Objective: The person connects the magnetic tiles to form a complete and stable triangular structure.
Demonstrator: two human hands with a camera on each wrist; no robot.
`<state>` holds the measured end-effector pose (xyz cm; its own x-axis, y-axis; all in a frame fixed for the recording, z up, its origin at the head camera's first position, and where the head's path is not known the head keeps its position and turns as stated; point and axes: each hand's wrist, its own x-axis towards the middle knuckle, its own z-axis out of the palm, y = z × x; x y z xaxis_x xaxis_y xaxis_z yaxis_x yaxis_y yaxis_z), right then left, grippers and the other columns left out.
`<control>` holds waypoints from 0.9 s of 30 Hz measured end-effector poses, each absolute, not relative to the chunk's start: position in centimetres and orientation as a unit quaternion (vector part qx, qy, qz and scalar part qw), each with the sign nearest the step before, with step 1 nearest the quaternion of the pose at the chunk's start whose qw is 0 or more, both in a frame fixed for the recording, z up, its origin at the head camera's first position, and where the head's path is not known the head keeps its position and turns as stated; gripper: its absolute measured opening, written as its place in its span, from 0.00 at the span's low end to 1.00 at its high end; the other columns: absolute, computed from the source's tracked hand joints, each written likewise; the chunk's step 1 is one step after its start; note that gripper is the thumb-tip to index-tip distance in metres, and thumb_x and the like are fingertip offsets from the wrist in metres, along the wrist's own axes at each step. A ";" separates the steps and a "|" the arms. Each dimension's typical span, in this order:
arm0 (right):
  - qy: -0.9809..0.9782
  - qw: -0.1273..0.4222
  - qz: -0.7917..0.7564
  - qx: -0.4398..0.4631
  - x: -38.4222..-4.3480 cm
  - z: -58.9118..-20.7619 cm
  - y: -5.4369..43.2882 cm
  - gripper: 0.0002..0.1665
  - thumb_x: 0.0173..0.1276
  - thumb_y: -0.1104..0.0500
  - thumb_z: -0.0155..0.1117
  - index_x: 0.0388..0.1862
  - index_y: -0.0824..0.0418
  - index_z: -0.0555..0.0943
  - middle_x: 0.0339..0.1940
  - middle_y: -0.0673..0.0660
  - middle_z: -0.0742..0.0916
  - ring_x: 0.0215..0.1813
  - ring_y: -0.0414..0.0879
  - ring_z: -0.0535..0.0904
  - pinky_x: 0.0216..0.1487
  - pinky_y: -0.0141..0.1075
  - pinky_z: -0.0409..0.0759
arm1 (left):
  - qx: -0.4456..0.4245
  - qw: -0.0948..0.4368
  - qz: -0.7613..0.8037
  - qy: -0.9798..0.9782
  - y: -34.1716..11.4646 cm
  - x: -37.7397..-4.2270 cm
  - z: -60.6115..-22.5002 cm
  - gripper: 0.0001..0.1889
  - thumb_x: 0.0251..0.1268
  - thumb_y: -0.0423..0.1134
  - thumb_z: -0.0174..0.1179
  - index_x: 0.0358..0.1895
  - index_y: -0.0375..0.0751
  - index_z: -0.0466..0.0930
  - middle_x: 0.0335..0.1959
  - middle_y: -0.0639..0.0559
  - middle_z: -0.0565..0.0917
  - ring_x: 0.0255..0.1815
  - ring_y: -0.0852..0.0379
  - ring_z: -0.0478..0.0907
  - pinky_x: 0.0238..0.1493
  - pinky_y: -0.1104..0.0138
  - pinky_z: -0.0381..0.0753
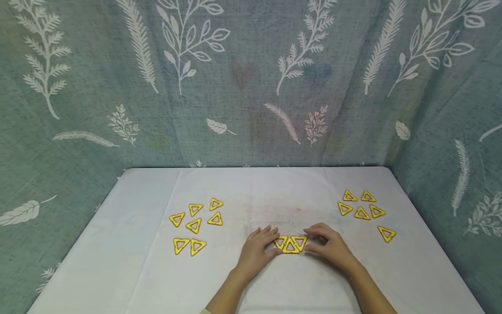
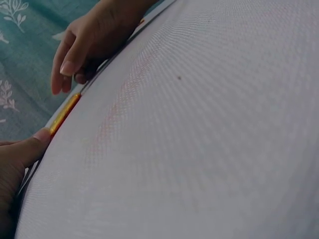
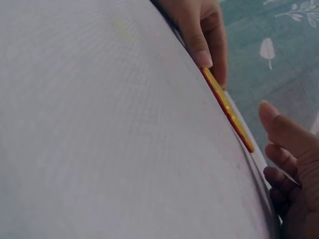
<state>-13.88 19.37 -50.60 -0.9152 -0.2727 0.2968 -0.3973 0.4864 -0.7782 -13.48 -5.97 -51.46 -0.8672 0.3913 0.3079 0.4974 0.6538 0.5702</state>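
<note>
Three yellow triangular magnetic tiles (image 1: 290,251) with open centres lie flat in a row, edge to edge, the middle one pointing away and the outer two pointing nearer. My left hand (image 1: 256,251) grips the row's left end, thumb at the near edge and fingers at the far side, hiding part of the left tile. In the right wrist view the row is a thin yellow strip (image 3: 228,110) by the left thumb. My right hand (image 1: 331,247) is beside the right end, thumb and fingers parted around its corner. A small gap shows between that hand and the tiles in the left wrist view.
Several loose yellow triangular tiles (image 1: 194,225) lie to the left on the white cloth (image 1: 251,283). Another loose group (image 1: 362,213) is at the far right, with one tile (image 1: 387,234) nearer. A green leaf-patterned curtain (image 1: 243,87) stands behind the table and along its sides.
</note>
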 end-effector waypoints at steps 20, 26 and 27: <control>-0.887 0.144 0.435 0.054 -11.5 -49.2 25.1 0.24 0.51 0.58 0.76 0.49 0.61 0.83 0.43 0.53 0.83 0.41 0.37 0.74 0.43 0.21 0.72 | -0.267 0.085 -0.281 -0.918 -5.9 -13.5 -51.5 0.35 0.51 0.57 0.65 0.62 0.44 0.74 0.62 0.53 0.76 0.66 0.52 0.68 0.68 0.56 0.59; -0.909 0.164 0.382 -0.024 -11.2 -49.0 27.1 0.23 0.54 0.56 0.74 0.49 0.60 0.83 0.45 0.55 0.83 0.39 0.28 0.69 0.41 0.20 0.67 | -0.287 0.066 -0.244 -0.924 -6.0 -13.3 -51.4 0.30 0.59 0.58 0.59 0.62 0.48 0.74 0.67 0.54 0.71 0.70 0.53 0.63 0.69 0.55 0.55; -0.911 0.164 0.377 -0.035 -11.2 -48.9 27.4 0.22 0.54 0.56 0.74 0.49 0.61 0.83 0.46 0.55 0.83 0.40 0.27 0.68 0.42 0.21 0.67 | -0.288 0.063 -0.245 -0.924 -6.0 -13.3 -51.4 0.29 0.60 0.57 0.59 0.62 0.48 0.74 0.67 0.55 0.70 0.70 0.53 0.62 0.69 0.55 0.55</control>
